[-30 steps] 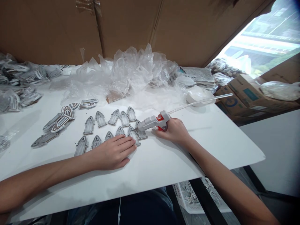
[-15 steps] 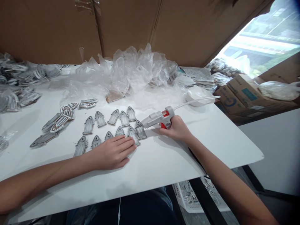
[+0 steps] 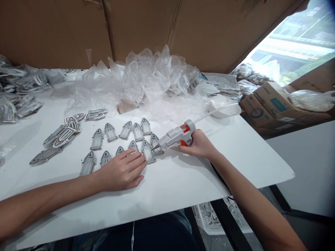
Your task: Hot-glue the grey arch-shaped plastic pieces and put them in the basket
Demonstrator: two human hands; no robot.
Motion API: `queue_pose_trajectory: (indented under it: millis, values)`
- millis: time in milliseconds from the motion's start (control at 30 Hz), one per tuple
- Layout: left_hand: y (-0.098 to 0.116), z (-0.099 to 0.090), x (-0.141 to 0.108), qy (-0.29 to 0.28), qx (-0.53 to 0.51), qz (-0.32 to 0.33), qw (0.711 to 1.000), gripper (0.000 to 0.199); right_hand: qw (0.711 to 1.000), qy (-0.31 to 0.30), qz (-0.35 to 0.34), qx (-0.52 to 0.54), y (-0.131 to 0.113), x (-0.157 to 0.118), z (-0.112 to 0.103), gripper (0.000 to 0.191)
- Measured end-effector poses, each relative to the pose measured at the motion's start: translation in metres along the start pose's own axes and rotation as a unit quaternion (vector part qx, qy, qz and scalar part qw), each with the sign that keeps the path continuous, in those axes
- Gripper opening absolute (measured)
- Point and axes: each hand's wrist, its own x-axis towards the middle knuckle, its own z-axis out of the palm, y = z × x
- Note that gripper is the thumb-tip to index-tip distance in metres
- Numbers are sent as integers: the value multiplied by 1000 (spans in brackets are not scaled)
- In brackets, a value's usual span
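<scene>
Glue Gun in Right Hand, Nozzle Over Arched Pieces

The glue gun (image 3: 173, 137) is in the right hand (image 3: 200, 144). The fingers wrap the handle, at the rear of the tool, beside the red trigger (image 3: 184, 143). The barrel extends from the hand toward the left and slopes down to the nozzle (image 3: 155, 147). A translucent glue stick (image 3: 206, 114) projects from the rear, beyond the hand, and crosses in front of the white bowl (image 3: 219, 101) in this view.

The nozzle tip is located where two neighboring pieces adjoin: the near arched piece (image 3: 148, 152) and the end arched piece (image 3: 154, 139). Whether the tip contacts either surface cannot be told.

The left hand (image 3: 125, 171) is palm down, fingers extended and side by side, not gripping anything. It is positioned to the left of the nozzle. Its fingertips reach the left edge of the near arched piece; contact or overlap cannot be distinguished. The fingers hide the lower parts of adjacent pieces in the same row.

A second row of arched pieces (image 3: 111, 132) lies behind the first on the white table (image 3: 178, 188). To the left is an overlapping pile of larger pointed pieces (image 3: 66, 135), some brown-patterned. Crumpled clear plastic bags (image 3: 154, 76) occupy the rear of the table, in front of a cardboard panel (image 3: 143, 28). Cartons (image 3: 269, 101) are stacked beyond the right side; a white basket (image 3: 213, 230) holding pieces is below the table.
</scene>
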Motion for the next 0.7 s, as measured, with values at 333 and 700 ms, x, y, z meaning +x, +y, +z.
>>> queue_pose_trajectory:
  millis: [333,700]
  values:
    - [0,1,2,-3,-16,-6,1000,24,996,-63,-11,-61,2,-1,4,30]
    - [0,-1,3,3,-22,-9,1000,23,993,-80,-6,-87,2,0,5,35]
